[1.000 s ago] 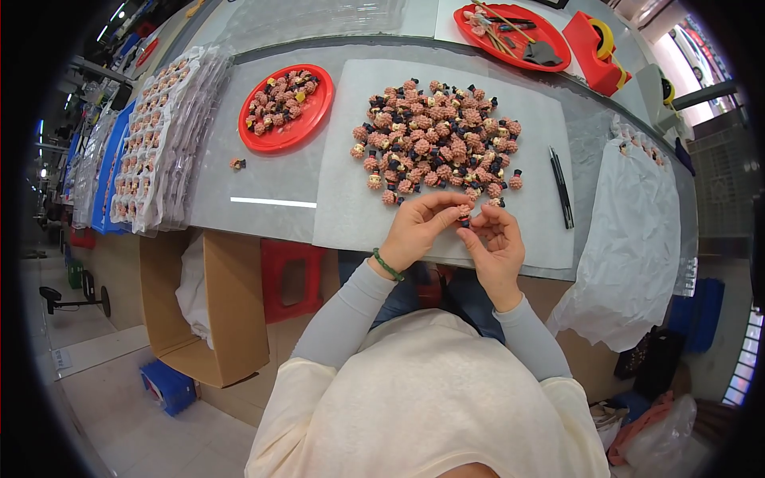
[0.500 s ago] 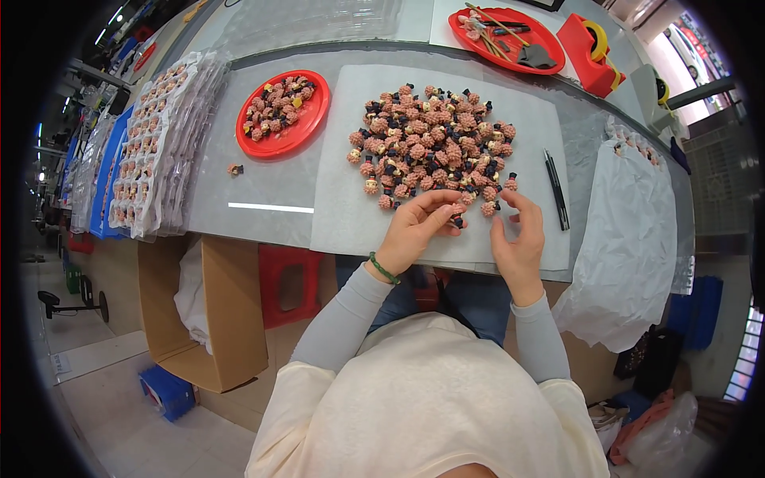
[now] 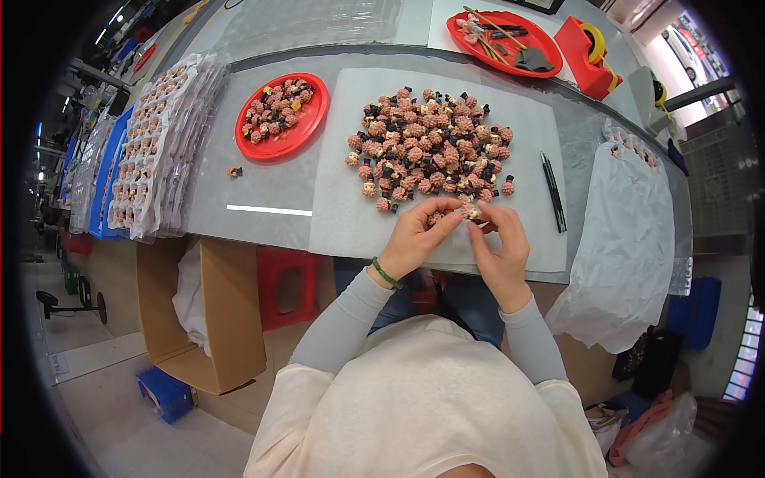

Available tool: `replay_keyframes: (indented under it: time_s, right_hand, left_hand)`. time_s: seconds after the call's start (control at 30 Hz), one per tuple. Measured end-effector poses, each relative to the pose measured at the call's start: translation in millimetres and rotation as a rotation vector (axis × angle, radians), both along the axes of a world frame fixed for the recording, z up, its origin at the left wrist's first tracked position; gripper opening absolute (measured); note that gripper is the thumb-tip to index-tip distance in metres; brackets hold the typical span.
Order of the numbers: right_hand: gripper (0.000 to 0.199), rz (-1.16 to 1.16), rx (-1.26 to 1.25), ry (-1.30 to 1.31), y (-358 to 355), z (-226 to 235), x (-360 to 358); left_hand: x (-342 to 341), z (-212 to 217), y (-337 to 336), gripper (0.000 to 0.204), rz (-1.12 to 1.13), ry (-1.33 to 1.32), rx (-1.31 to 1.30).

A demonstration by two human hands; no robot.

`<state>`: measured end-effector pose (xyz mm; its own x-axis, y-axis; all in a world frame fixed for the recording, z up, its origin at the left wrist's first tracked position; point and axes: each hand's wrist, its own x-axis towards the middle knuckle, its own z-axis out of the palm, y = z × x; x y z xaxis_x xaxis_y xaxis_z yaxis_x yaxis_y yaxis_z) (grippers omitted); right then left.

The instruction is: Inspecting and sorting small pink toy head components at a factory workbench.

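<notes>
1. Along the left edge of the grey surface [image 3: 263, 187] lie stacked clear blister trays [image 3: 155, 155], their pockets filled with small pink pieces.
2. Further right, toward the far edge, a round red plate [image 3: 280, 116] holds a small heap of the same pink pieces, and one loose piece [image 3: 233, 171] sits on the surface just beside it.
3. A white sheet [image 3: 351, 215] covers the middle of the surface, and on it spreads a large pile of small pink knobbly pieces with black ends [image 3: 430, 151].
4. My left hand [image 3: 414, 239] rests at the near edge of the sheet, a green band on its wrist, fingers pinched on a small pink piece [image 3: 470, 212] at the near edge of the pile.
5. My right hand [image 3: 502, 247] meets it from the other side, fingertips closed on that same piece.
6. A black pen [image 3: 554, 191] lies on the sheet's right edge.
7. At the far right corner sit a second red plate [image 3: 502, 32] with tools and a red tape dispenser [image 3: 590, 54].
8. A white plastic bag [image 3: 629, 239] hangs over the surface's right edge.
</notes>
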<state>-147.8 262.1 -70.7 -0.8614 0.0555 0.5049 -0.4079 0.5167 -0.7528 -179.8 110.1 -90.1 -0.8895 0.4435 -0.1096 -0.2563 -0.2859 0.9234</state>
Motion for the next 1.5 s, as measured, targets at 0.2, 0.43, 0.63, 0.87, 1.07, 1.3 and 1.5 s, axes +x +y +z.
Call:
replay_keyframes:
  time_s: [0.2,0.43,0.63,0.87,1.07,1.3,1.5]
  right_hand:
    - [0.045,0.155,-0.247,-0.086,-13.6,-15.4,-0.2]
    - [0.047,0.262,-0.547,-0.320,-4.8,-23.8,1.4]
    - [0.044,0.263,-0.562,-0.351,-3.4,-27.6,1.3]
    - [0.043,0.281,-0.603,-0.368,-3.9,-25.1,2.6]
    - [0.043,0.249,-0.570,-0.372,-4.9,-25.0,2.9]
    - [0.042,0.236,-0.589,-0.361,-3.5,-24.9,-1.6]
    - [0.044,0.260,-0.657,-0.365,-20.6,-24.0,-2.1]
  left_hand:
    - [-0.3,-5.6,1.2,0.021,0.080,-0.045,0.058]
    - [-3.6,-5.7,0.4,0.018,0.083,-0.043,0.052]
    - [-2.9,-3.1,0.8,0.018,0.084,-0.043,0.064]
    - [-1.5,-4.0,0.5,0.019,0.086,-0.025,0.049]
    - [0.2,-1.9,3.6,0.021,0.106,-0.035,0.049]
    - [-6.3,-3.8,2.5,0.022,0.062,-0.040,0.086]
    - [0.8,-4.9,-6.4,0.025,0.135,0.060,-0.002]
